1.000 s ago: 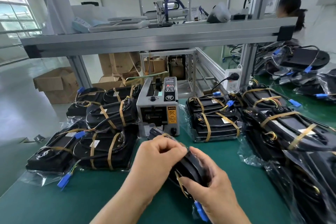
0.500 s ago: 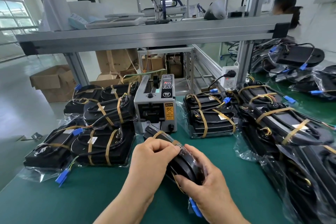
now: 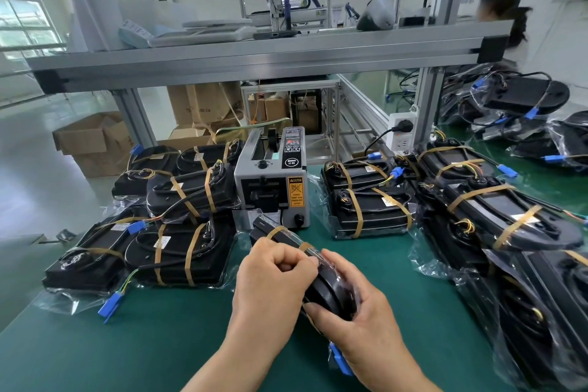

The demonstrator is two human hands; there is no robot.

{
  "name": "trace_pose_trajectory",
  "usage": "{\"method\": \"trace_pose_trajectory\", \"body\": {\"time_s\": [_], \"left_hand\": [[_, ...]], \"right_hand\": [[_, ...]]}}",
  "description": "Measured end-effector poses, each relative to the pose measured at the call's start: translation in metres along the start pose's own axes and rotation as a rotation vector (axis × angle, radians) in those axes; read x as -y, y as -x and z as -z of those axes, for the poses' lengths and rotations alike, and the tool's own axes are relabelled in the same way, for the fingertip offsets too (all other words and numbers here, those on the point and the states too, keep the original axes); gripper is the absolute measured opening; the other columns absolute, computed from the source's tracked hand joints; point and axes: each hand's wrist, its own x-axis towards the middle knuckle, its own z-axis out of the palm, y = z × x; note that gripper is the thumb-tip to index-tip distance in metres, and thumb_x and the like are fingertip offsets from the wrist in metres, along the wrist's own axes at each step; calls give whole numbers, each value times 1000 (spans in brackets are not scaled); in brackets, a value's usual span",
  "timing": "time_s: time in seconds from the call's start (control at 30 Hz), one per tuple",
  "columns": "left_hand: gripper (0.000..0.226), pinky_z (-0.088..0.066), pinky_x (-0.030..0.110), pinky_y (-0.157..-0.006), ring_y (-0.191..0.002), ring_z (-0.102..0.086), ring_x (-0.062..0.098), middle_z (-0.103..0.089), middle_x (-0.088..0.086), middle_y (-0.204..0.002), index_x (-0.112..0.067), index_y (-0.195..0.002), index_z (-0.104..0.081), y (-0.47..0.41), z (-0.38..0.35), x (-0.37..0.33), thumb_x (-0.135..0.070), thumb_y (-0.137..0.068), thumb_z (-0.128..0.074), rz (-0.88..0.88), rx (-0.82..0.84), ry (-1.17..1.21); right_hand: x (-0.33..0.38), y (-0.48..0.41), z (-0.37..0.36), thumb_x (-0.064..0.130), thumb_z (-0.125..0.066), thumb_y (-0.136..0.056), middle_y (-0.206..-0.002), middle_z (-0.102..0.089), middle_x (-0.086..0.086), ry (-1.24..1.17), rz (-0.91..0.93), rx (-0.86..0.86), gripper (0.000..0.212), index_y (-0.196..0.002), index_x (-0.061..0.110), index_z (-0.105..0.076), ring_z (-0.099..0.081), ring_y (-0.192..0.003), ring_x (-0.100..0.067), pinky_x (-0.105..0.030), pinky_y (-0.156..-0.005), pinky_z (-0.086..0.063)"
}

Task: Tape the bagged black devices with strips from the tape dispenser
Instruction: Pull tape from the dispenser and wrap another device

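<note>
Both hands hold one bagged black device (image 3: 331, 293) on edge above the middle of the green counter (image 3: 152, 347), just in front of the tape dispenser (image 3: 270, 191) near the far edge. The left hand (image 3: 273, 280) curls its fingers (image 3: 288, 259) over the device's top edge (what they pinch is hidden), and the right hand (image 3: 359, 328) grips its near end. Taped devices (image 3: 178, 251) lie stacked toward the left edge.

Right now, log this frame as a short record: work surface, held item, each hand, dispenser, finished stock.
Surface: green mat
Held item: bagged black device, tan strips across it, blue connector at near end
Left hand: grips the device's top edge
Right hand: holds its near end
Tape dispenser: behind the device, untouched
Finished stock: left stack and right stack flanking the dispenser, taped
</note>
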Motion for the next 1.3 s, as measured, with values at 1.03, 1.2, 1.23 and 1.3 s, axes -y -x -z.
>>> {"method": "trace_pose_trajectory", "body": {"time_s": [1.03, 1.2, 1.23, 1.3], "left_hand": [[26, -44, 16, -60, -58, -46, -3, -51, -22, -64, -39, -83, -63, -9, 17, 8, -22, -76, -82, -119, 105, -16], [25, -48, 27, -63, -54, -46, -2, -52, -21, -61, -41, -83, -63, -11, 16, 12, -23, -78, -79, -78, 97, 17], [25, -48, 26, -62, -54, -46, -2, -52, -22, -61, -41, -83, -62, -11, 16, 12, -23, -78, -79, -79, 100, 20], [26, -46, 22, -59, -54, -47, -3, -54, -23, -63, -42, -84, -61, -10, 15, 12, -24, -78, -79, -77, 97, 14]], "right_hand": [[13, 1, 4, 29, -86, -57, -114, -72, 15, 32, -26, 31, 71, -118, 54, -61, -72, -101, -7, -16, -82, -54], [31, 2, 12, 34, -83, -57, -115, -72, 17, 61, -54, 100, 73, -126, 40, -60, -69, -104, -4, -12, -84, -50], [38, -2, 17, 41, -81, -57, -120, -70, 19, 66, -54, 127, 74, -127, 37, -59, -67, -110, -2, -14, -88, -50], [53, -16, 25, 52, -74, -59, -131, -64, 22, 72, -48, 151, 75, -131, 35, -57, -56, -123, 5, -20, -103, -44]]}}
